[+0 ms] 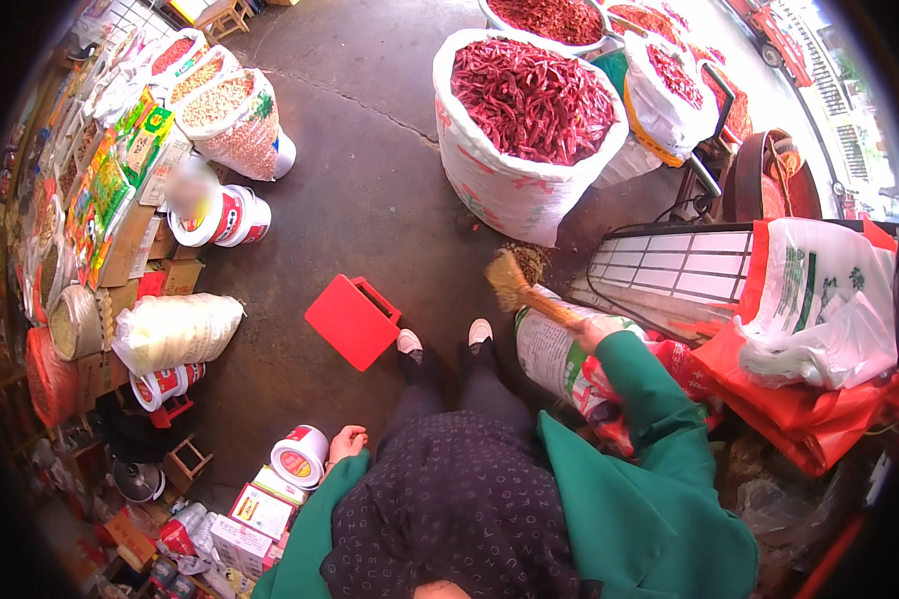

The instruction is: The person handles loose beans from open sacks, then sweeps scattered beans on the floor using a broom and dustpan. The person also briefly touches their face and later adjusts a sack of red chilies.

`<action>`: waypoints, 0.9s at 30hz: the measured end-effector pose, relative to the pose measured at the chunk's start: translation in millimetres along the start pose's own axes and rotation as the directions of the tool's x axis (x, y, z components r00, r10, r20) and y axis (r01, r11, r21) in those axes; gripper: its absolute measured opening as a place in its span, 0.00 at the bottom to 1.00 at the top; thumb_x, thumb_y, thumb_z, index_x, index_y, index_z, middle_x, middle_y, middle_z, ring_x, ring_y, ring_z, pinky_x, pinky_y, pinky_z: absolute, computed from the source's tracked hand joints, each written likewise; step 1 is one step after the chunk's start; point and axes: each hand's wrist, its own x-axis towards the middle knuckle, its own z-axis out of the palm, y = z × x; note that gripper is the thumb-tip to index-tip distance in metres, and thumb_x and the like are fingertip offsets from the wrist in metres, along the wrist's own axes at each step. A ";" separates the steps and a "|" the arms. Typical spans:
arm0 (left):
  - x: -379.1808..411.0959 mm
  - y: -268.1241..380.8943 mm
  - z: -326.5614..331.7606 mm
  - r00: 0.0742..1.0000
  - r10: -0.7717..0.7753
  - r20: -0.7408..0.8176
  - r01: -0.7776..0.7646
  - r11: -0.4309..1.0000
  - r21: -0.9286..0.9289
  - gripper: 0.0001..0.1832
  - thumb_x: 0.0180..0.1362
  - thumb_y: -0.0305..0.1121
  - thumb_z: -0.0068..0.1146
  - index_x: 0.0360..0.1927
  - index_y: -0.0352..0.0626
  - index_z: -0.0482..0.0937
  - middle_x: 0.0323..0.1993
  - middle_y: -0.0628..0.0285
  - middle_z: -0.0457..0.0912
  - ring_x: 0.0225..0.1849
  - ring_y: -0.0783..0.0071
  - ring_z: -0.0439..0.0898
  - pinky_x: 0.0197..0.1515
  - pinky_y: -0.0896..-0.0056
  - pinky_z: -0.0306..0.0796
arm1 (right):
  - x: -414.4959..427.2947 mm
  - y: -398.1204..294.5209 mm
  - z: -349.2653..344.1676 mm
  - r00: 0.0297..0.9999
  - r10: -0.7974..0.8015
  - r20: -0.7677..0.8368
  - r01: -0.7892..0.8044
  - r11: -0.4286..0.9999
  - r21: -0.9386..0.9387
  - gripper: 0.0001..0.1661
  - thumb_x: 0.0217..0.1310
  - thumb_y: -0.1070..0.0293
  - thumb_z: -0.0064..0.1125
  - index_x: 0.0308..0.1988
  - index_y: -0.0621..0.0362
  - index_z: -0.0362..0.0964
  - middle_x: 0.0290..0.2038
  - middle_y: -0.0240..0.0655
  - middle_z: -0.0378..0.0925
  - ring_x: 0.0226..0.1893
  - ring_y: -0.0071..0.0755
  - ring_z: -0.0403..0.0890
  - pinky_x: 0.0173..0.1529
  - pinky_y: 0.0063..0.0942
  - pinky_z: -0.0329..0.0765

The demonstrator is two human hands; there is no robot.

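Observation:
My right hand [590, 334] grips the handle of a straw hand broom [511, 281]. Its bristles reach up and left, beside a small heap of brown debris [528, 260] at the foot of a white sack of dried red chillies [521, 176]. Low on the left, my left hand [347, 443] hangs with loosely curled fingers and nothing visible in it. The nearest thing to it is a white lidded bucket [300, 457]. A red plastic stool [353, 322] stands on the floor just left of my feet.
Printed sacks [547, 352] stand under my right arm, with white plastic bags [824, 299] farther right. More chilli containers [547, 19] are at the top. Along the left stand white buckets [249, 217], a filled pale sack [180, 333] and a peanut sack [232, 131]. A cracked concrete floor [359, 202] runs between.

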 end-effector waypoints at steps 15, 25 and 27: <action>-13.4 29.1 -19.6 0.986 -0.157 -0.046 0.157 0.988 -0.011 0.10 0.57 0.27 0.46 0.42 0.36 0.72 0.33 0.60 0.79 0.36 0.74 0.79 0.38 0.75 0.73 | 26.3 12.5 86.8 0.897 0.429 -0.106 -0.377 0.868 0.323 0.24 0.50 0.58 0.55 0.50 0.46 0.71 0.33 0.50 0.77 0.39 0.45 0.79 0.45 0.36 0.74; -17.5 47.7 -18.8 0.989 -0.146 -0.018 0.147 0.976 0.160 0.10 0.56 0.25 0.47 0.41 0.35 0.73 0.32 0.59 0.80 0.36 0.74 0.79 0.39 0.73 0.74 | 87.4 -0.4 160.7 0.910 0.404 -0.089 -0.068 0.359 0.931 0.25 0.55 0.70 0.53 0.55 0.57 0.65 0.27 0.31 0.75 0.17 0.17 0.67 0.21 0.16 0.63; -29.5 84.2 -22.6 0.990 -0.080 -0.114 0.111 0.949 0.294 0.10 0.56 0.25 0.47 0.41 0.35 0.73 0.32 0.59 0.80 0.36 0.74 0.79 0.39 0.73 0.74 | 91.2 -9.8 151.7 0.901 0.432 0.042 -0.143 0.205 0.968 0.25 0.55 0.70 0.53 0.54 0.57 0.66 0.23 0.30 0.73 0.13 0.19 0.65 0.16 0.20 0.61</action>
